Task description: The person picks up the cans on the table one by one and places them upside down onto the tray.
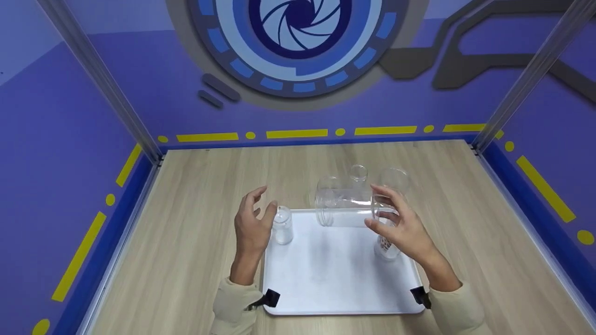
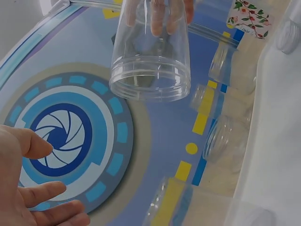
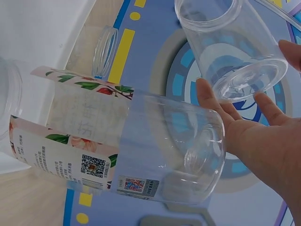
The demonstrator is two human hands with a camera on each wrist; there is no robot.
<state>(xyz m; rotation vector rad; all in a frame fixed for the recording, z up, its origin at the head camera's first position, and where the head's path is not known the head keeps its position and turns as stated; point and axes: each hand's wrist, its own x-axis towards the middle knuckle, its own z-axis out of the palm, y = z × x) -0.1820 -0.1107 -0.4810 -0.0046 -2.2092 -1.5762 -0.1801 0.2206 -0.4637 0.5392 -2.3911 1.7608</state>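
Observation:
My right hand (image 1: pixel 402 228) grips a clear jar (image 1: pixel 347 216) by its base end, fingers and thumb around it. The jar lies sideways in the air over the far part of the white tray (image 1: pixel 326 288), its mouth with ringed rim pointing left. My left hand (image 1: pixel 253 223) is held up with fingers spread and slightly bent, holding nothing. Beside it, at the tray's far left corner, stands a small clear container (image 1: pixel 282 228). Below my right hand stands a clear jar with a floral label (image 3: pixel 89 141), partly hidden by the hand in the head view.
Behind the tray, several clear containers stand on the wooden table (image 1: pixel 200 195), among them a small one (image 1: pixel 358 173) and a wider one (image 1: pixel 395 179). Purple panels (image 1: pixel 70 153) close in the table at left, back and right.

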